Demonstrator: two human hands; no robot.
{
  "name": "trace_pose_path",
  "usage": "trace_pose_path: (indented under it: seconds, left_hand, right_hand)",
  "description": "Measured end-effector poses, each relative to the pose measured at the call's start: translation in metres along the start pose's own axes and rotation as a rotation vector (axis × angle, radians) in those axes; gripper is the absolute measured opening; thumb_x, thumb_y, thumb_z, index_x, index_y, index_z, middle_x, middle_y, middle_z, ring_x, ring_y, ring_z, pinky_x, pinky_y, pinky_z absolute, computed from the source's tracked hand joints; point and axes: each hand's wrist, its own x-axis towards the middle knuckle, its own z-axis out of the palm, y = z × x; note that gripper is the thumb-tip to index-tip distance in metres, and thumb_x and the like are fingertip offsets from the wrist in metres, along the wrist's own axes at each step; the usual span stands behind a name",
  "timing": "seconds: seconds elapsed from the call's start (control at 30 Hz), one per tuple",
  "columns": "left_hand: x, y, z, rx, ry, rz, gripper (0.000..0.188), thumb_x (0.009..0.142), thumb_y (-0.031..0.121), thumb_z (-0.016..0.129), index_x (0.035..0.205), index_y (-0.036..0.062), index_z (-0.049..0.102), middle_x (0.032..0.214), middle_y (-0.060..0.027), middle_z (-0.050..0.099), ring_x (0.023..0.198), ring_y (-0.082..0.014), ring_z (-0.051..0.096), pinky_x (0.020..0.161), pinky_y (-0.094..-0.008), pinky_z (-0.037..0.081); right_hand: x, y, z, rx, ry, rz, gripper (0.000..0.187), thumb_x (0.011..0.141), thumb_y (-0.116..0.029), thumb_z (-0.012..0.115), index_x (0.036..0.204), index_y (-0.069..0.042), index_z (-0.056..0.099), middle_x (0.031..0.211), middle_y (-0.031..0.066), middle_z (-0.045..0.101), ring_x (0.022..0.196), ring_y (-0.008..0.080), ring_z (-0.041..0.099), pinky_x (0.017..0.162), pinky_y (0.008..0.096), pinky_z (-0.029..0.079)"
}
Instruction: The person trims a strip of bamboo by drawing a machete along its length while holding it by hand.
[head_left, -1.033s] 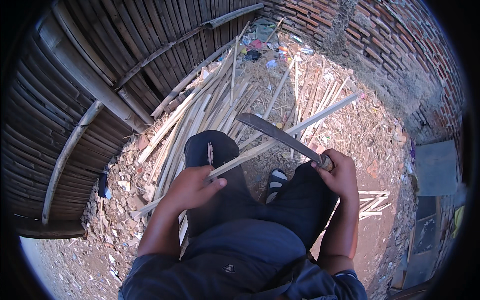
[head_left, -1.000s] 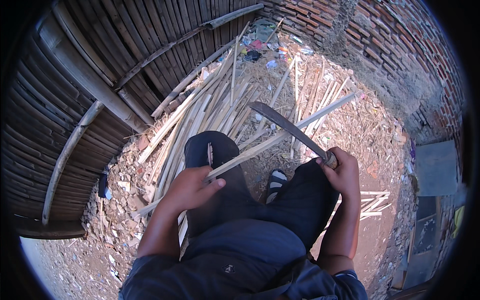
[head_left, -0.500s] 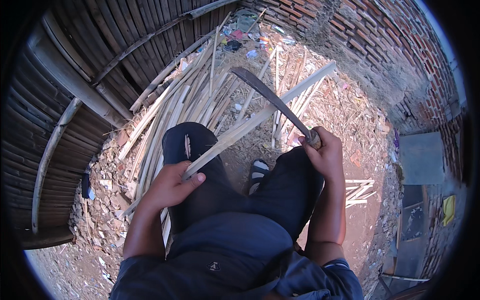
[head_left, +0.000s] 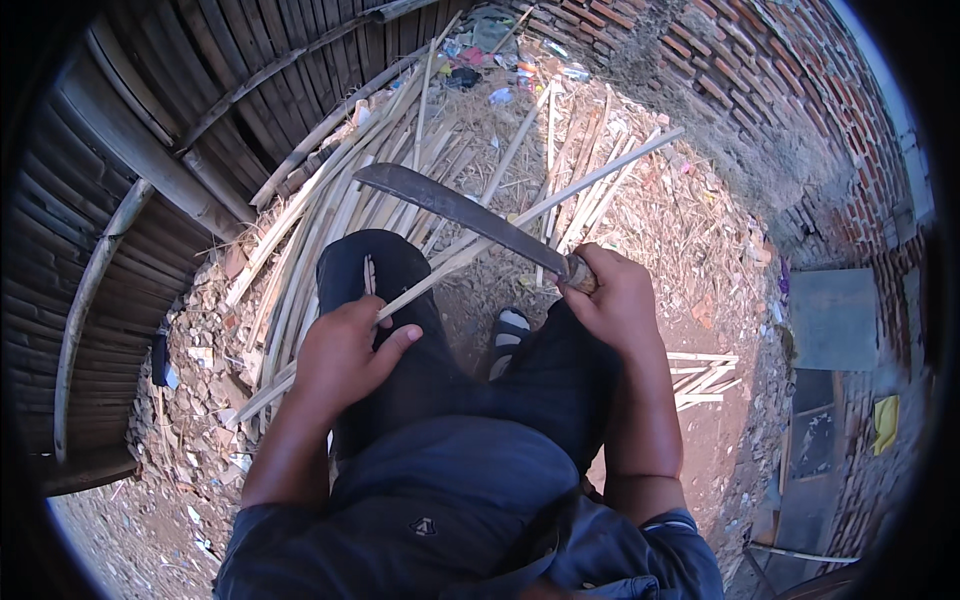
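Observation:
My left hand is closed around the near end of a long pale bamboo strip, by my left knee. The strip slants away to the far right, above the ground. My right hand grips the wooden handle of a machete. Its dark, broad blade points to the far left and crosses the strip about midway. Whether the edge touches the strip I cannot tell. Beneath the left hand is my dark trouser leg, torn at the knee.
Many split bamboo strips lie in a pile ahead and to the left. A small stack of short strips lies at the right. A bamboo wall bounds the left, a brick wall the far right. Coloured litter is scattered at the back.
The machete blade has swung left and lies flatter across the strip, its broad side showing more. My right hand has moved slightly left. The strip has turned, now showing a narrower side.

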Motion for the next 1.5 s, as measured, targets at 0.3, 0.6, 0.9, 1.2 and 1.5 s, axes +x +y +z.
trace_pose_path:
  seconds: [0.3,0.6,0.9,1.2,1.5]
  left_hand:
    - [-0.003,-0.003,-0.001,0.013,0.013,0.011,0.043,0.091,0.042,0.083,0.094,0.0018,0.067,0.067,-0.0133,0.056,0.062,-0.0335,0.061,0.06,-0.0449,0.046]
    - [-0.002,0.002,-0.002,-0.132,-0.147,-0.008,0.047,0.092,0.044,0.083,0.092,0.0006,0.067,0.066,-0.0132,0.059,0.059,-0.0289,0.062,0.059,-0.0414,0.049]
    - [0.001,-0.002,0.032,-0.48,-0.025,0.036,0.048,0.093,0.044,0.082,0.095,-0.0013,0.066,0.068,-0.0135,0.064,0.063,-0.0245,0.068,0.061,-0.0363,0.052]
    - [0.012,0.017,0.01,-0.238,-0.187,-0.061,0.051,0.091,0.045,0.083,0.1,-0.0029,0.066,0.072,-0.0138,0.065,0.062,-0.0274,0.068,0.061,-0.0377,0.053]
    - [0.011,0.014,0.012,-0.249,-0.155,-0.091,0.044,0.093,0.037,0.084,0.098,-0.0015,0.064,0.073,-0.0085,0.062,0.067,-0.0159,0.06,0.064,-0.0334,0.051]
  right_hand:
    - [0.003,0.013,-0.002,0.064,-0.023,0.159,0.036,0.075,-0.022,0.086,0.105,-0.01,0.069,0.086,0.014,0.071,0.081,0.0388,0.071,0.07,0.0476,0.056]
    - [-0.003,-0.007,0.007,0.047,-0.086,-0.019,0.038,0.072,-0.018,0.085,0.106,-0.009,0.07,0.087,0.0149,0.072,0.081,0.0391,0.072,0.071,0.0483,0.056]
    - [-0.008,-0.037,0.013,-0.01,-0.066,-0.2,0.039,0.069,-0.018,0.086,0.101,-0.01,0.065,0.084,0.0106,0.069,0.077,0.0361,0.069,0.069,0.047,0.054]
    - [-0.004,-0.029,-0.001,-0.106,-0.028,-0.106,0.04,0.067,-0.017,0.088,0.1,-0.01,0.065,0.083,0.009,0.068,0.075,0.0349,0.069,0.069,0.046,0.054]
    - [-0.005,-0.02,0.003,-0.123,0.013,-0.074,0.037,0.07,-0.017,0.086,0.1,-0.01,0.065,0.082,0.0116,0.068,0.074,0.0366,0.069,0.068,0.0467,0.054]
